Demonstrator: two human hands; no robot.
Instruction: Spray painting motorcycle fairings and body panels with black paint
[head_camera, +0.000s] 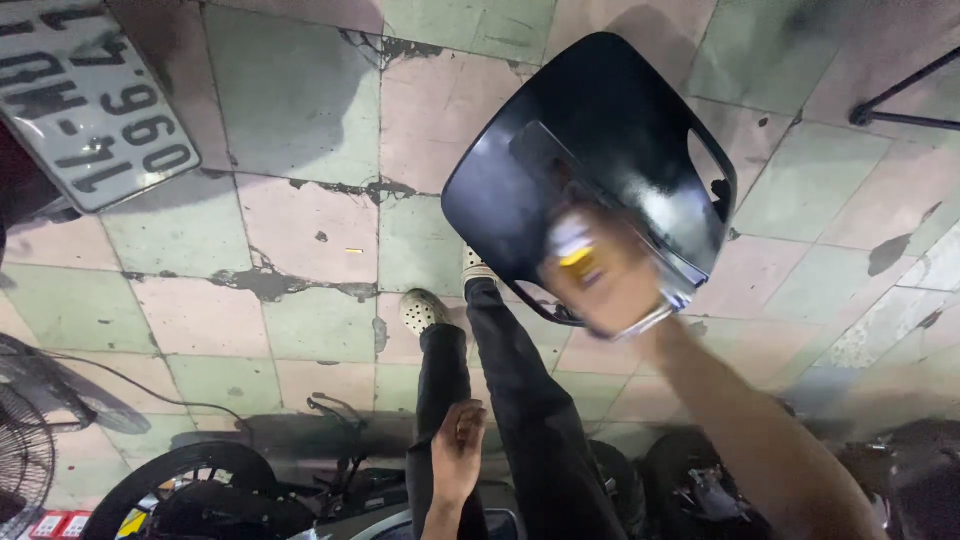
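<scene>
Black trousers: two legs (500, 400) run up the middle from the near edge, ending in two pale perforated clogs (425, 310).
Left hand (458, 450): loosely curled, holding nothing, resting on the left thigh.
Right hand (600, 275): blurred; it grips a flat, clear-wrapped packet (578, 255) with a yellow and white label — finger positions cannot be made out.
Dark plastic stool (600, 130): one, just beyond the clogs, directly behind the packet.
Plate (85, 95): one white rectangular number plate, far left of the stool.
Floor (300, 230): cracked pink and green tiles.
</scene>
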